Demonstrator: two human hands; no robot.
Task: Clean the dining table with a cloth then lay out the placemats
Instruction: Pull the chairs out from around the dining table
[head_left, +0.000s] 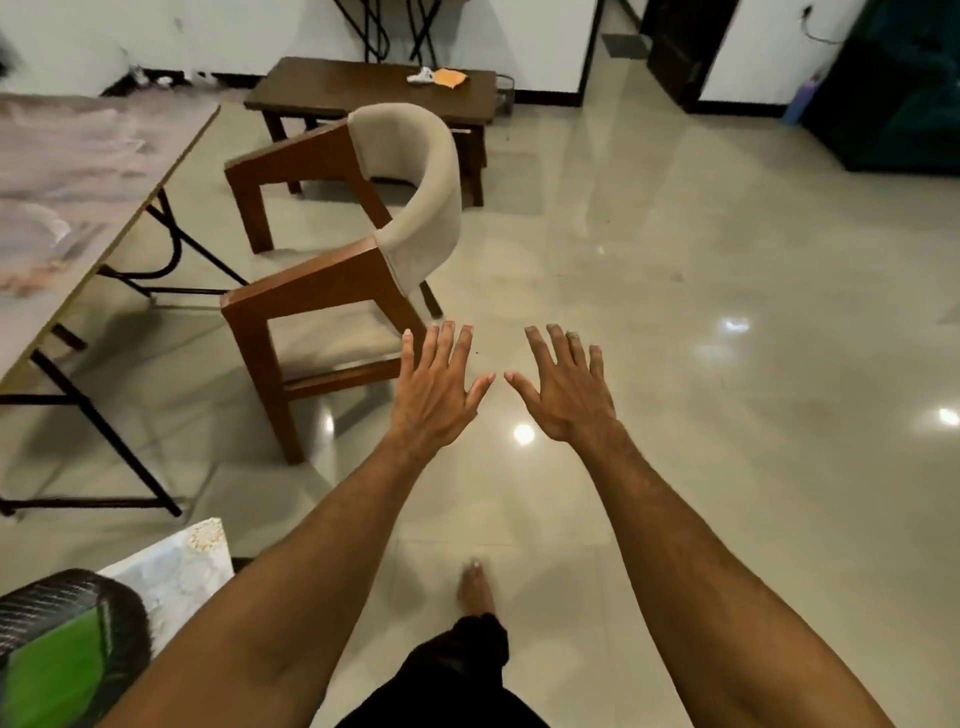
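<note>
The dining table (78, 171), with a marbled pinkish top and black folding legs, runs along the left edge. An orange cloth (450, 78) lies on a dark wooden side table (332, 85) at the back. A pale marbled mat (176, 571) pokes out at the lower left. My left hand (439, 395) and my right hand (563, 392) are stretched out in front of me over the floor, palms down, fingers spread, both holding nothing.
A wooden armchair (358, 260) with beige padding stands between me and the side table, beside the dining table. A black and green object (67, 644) sits at the lower left. Glossy tiled floor (701, 312) spreads to the right. My bare foot (475, 587) shows below.
</note>
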